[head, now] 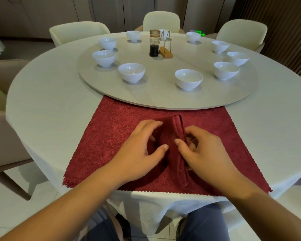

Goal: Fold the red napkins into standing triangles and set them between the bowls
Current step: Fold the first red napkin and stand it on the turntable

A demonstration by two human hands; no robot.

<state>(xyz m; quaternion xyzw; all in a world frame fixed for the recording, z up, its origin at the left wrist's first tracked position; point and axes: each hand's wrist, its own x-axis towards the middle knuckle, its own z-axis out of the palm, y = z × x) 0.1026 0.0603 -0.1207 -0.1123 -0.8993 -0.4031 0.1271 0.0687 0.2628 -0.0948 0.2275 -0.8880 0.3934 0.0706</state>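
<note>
From the head camera, a round table covered in a white cloth (47,108) fills the view, with a pale round turntable (156,94) set on its middle. A stack of flat dark-red patterned napkins with pinked edges (101,141) lies at the near edge of the table, its far edge tucked just under the turntable's near rim.

On top of that stack a single dark-red napkin, partly folded into a narrow upright ridge (176,136), runs from near the turntable rim back toward the table's near edge. The left hand (142,145) rests on the ridge's left side, fingers curled and thumb pressed against the cloth. The right hand (203,150) is on the right side, thumb and fingers pinching the folded layers; neither hand is spread flat.

White ceramic bowls (188,79) stand around the turntable's edge, well apart from one another, with none of the red cloth between them. At the turntable's centre stand a glass bottle of dark liquid with a metal cap (154,43) and, just beside it, a gold wire holder on a block base (165,47). Cream upholstered chairs (161,20) ring the far edge of the table.
</note>
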